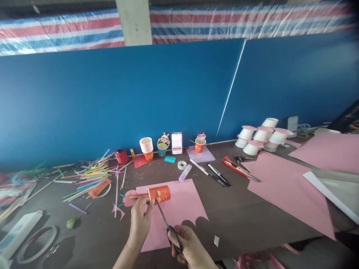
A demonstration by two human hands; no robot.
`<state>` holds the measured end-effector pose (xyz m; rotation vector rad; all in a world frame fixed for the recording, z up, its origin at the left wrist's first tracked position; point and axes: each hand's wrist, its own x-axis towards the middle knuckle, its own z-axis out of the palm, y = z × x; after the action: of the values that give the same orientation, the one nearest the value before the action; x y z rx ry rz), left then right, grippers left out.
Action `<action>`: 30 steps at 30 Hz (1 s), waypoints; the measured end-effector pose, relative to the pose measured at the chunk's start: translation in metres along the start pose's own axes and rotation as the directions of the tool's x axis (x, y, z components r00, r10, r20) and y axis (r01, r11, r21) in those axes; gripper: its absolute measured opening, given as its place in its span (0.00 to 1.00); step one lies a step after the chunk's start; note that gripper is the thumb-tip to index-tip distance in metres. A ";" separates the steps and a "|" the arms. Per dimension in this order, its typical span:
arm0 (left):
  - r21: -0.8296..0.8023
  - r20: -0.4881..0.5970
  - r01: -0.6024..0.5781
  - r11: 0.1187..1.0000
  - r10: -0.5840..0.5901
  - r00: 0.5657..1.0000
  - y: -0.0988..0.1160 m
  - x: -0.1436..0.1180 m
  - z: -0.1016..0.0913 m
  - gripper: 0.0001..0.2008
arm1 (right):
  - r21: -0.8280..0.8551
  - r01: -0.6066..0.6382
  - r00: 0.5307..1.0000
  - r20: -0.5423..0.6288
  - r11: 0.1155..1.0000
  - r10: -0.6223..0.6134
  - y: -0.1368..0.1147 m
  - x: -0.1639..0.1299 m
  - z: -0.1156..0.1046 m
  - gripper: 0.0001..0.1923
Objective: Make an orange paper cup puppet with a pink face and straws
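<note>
L hand (pixel 141 216) is closed, fingers curled up around the open end of an orange paper cup (pixel 159 194) lying on its side, w/ a few coloured straws (pixel 137 196) sticking out left of the rim; thumb and fingertips pinch at the cup's mouth. Cup is held just above a pink paper sheet (pixel 182 205) near the front-centre of the brown table (pixel 235 213); a face is drawn on its side.

R hand (pixel 190 250) is shut round the black handles of scissors (pixel 168 226), fingers through the loops. Blades look nearly closed, tip touching the cup's lower edge next to the L thumb. Can't tell if the blades are actually cutting anything.

Around it: a pink cut-out shape (pixel 127 198) pokes out left of the L hand, w/ small pink scraps (pixel 119 211) near it. Further left, a loose pile of straws (pixel 89 179) and a red thread spool (pixel 121 156). Far side by the blue wall: stack of paper cups (pixel 146 145), two finished decorated cups (pixel 163 144), tape roll (pixel 182 164), glue stick (pixel 185 172), pens (pixel 218 175) and a red utility knife (pixel 237 167). Far right: upturned white cups w/ pink discs (pixel 259 136) and more large pink sheets (pixel 286 186). Near left: a tape ring (pixel 36 243).
</note>
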<state>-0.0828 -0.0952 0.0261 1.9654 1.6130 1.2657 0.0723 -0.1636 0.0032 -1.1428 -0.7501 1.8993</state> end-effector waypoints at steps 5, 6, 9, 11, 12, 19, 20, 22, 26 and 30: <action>-0.016 0.027 0.022 1.000 -0.022 0.999 0.004 0.001 -0.002 0.13 | 0.037 0.007 1.000 0.030 0.999 -0.008 -0.002 -0.002 0.003 0.25; -0.017 0.030 0.019 1.000 -0.018 0.999 0.004 0.002 -0.003 0.13 | 0.040 0.010 0.999 0.034 0.999 -0.011 -0.002 -0.003 0.003 0.25; -0.034 0.045 -0.003 0.999 0.004 0.999 0.006 0.004 -0.005 0.12 | 0.033 0.013 0.999 0.030 0.999 -0.014 -0.004 -0.003 0.001 0.24; -0.042 0.057 -0.014 0.999 0.016 0.998 0.006 0.006 -0.006 0.12 | 0.030 0.005 1.000 0.028 1.000 -0.005 -0.005 -0.004 -0.001 0.24; -0.042 0.063 -0.018 0.999 0.020 0.998 0.006 0.006 -0.007 0.12 | 0.029 0.000 1.000 0.027 1.000 -0.001 -0.006 -0.004 -0.002 0.24; -0.027 0.110 -0.041 0.999 0.043 0.993 0.008 0.009 -0.013 0.11 | 0.007 0.016 1.000 0.007 1.000 -0.016 -0.017 -0.011 -0.007 0.23; -0.029 0.119 -0.041 0.999 0.044 0.992 0.009 0.010 -0.015 0.11 | 0.019 0.011 1.000 0.020 1.000 -0.011 -0.018 -0.012 -0.008 0.22; -0.033 0.140 -0.042 0.999 0.047 0.989 0.013 0.011 -0.018 0.11 | 0.056 0.003 0.998 0.064 0.998 -0.006 -0.020 -0.013 -0.008 0.23; -0.037 0.174 -0.018 0.999 0.025 0.984 0.018 0.014 -0.020 0.12 | 0.076 0.022 0.988 0.152 0.997 -0.033 -0.012 -0.007 -0.005 0.25; -0.012 0.201 0.040 0.999 -0.037 0.979 0.017 0.014 -0.019 0.13 | 0.058 0.068 0.990 0.121 0.996 -0.074 -0.002 -0.001 -0.002 0.26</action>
<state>-0.0869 -0.0935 0.0548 1.9716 1.5293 1.0258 0.0753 -0.1634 0.0038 -0.9601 -0.7921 1.9317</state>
